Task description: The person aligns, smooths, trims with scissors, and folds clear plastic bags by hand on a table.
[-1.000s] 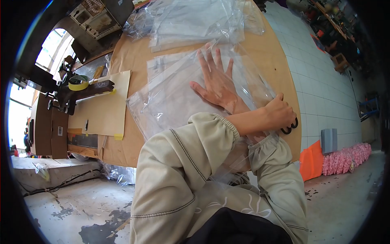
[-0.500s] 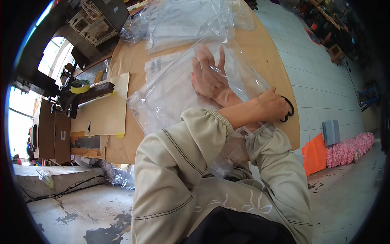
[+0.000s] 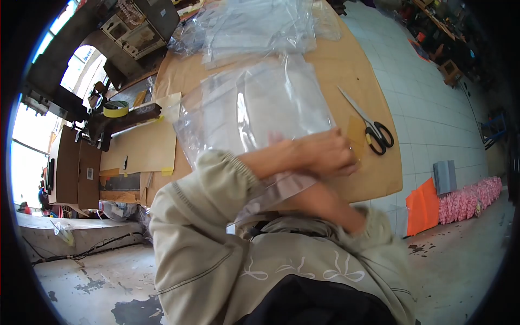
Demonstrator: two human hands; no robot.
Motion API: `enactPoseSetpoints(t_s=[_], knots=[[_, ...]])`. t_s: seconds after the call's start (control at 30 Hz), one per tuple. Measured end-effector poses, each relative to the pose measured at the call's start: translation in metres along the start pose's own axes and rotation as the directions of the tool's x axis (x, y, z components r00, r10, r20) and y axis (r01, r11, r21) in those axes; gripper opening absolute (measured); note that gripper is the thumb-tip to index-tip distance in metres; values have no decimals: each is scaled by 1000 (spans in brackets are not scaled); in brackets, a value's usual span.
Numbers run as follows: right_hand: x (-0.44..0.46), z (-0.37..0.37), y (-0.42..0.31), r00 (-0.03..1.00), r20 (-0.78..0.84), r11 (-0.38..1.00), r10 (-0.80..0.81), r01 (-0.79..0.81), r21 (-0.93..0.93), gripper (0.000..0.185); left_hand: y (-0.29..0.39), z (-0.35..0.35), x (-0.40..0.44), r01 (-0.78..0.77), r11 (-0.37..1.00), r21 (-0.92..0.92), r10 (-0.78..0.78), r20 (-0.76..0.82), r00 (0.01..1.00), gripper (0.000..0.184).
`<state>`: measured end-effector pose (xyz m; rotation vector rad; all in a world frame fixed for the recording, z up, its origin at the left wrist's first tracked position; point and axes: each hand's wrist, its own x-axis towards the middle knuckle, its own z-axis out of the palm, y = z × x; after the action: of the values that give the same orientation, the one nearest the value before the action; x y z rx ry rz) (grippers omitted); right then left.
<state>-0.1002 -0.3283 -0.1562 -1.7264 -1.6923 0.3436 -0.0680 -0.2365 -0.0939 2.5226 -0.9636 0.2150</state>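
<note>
- Tan-covered table point(image 3: 371, 181): fills the middle of the frame, its rounded edge running down the right side.
- Clear plastic sheets point(image 3: 265, 103): in the centre of the frame, flat on the table and overlapping, with bright glare streaks; their lower part reaches down between the crossed forearms toward the person's body.
- Pile of clear plastic bags point(image 3: 254, 32): top centre, beyond the sheets, wrinkled and glossy.
- Tan board point(image 3: 143, 149): left of centre, with yellow tape at its lower right corner.
- Cardboard box point(image 3: 70, 170): left edge of the frame, beside the table.
- Pink bundle point(image 3: 468, 200): lower right, on the floor, next to an orange sheet point(image 3: 422, 207).
- Scissors point(image 3: 374, 130): right of centre on the table, blades toward the upper left, black handles with yellow inside, lying partly beside a translucent yellow piece point(image 3: 355, 130).
- Left hand point(image 3: 329, 153): just right of centre, its forearm crossing over the right one, near the sheets' lower right corner; motion blur hides whether the fingers are closed on the film.
- Right hand point(image 3: 277, 140): in the centre, mostly hidden behind the left forearm, at the sheets; its grip cannot be told.
- Roll of yellow tape point(image 3: 116, 112): upper left, on a dark metal arm point(image 3: 138, 116).
</note>
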Motion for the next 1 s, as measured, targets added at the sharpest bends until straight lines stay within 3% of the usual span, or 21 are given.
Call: enactPoseSetpoints(t_s=[0.03, 0.1, 0.2, 0.27, 0.3, 0.33, 0.4, 0.5, 0.6, 0.7, 0.8, 0.9, 1.0], knots=[[-28, -17, -14, 977, 184, 994, -111, 107, 34, 56, 6, 2, -16, -62, 997, -36, 58, -116, 992, 24], [-65, -78, -51, 792, 523, 949, -315, 271, 161, 52, 12, 18, -42, -260, 958, 121, 279, -184, 942, 27], [-68, -152, -39, 710, 584, 830, -393, 1, 558, 49, 45, 10, -77, -498, 850, 175, 522, -144, 841, 21], [-51, -167, -22, 956, 266, 932, -127, 24, 361, 48, 59, 11, -87, -604, 757, 248, 639, -91, 763, 16], [-34, -162, -14, 995, 75, 893, 71, -97, 440, 43, 64, 11, -90, -641, 712, 286, 685, -83, 724, 14], [-12, -148, -4, 956, -98, 822, 278, -184, 539, 39, 70, 11, -93, -672, 666, 324, 726, -72, 684, 13], [30, -132, 26, 926, -281, 895, 252, -114, 430, 41, 78, 14, -97, -700, 633, 329, 754, -62, 653, 13], [75, -128, 41, 874, 9, 713, 486, -403, 574, 36, 82, 13, -104, -712, 626, 318, 760, -42, 649, 13], [99, -119, 57, 896, 222, 536, 385, -413, 736, 28, 81, 8, -115, -701, 652, 289, 732, 0, 681, 13], [115, -116, 61, 934, 138, 421, 331, -277, 864, 23, 74, 1, -119, -690, 660, 297, 709, 57, 703, 12], [128, -134, 46, 947, -75, 485, 313, -91, 870, 21, 64, -19, -116, -678, 639, 364, 689, 122, 715, 11], [138, -177, 23, 866, -421, 604, 270, 188, 774, 17, 55, -51, -109, -589, 591, 551, 614, 167, 772, 11], [136, -213, 12, 753, -652, 745, 86, 386, 544, 16, 56, -97, -101, -180, 913, 365, 222, -74, 972, 20]])
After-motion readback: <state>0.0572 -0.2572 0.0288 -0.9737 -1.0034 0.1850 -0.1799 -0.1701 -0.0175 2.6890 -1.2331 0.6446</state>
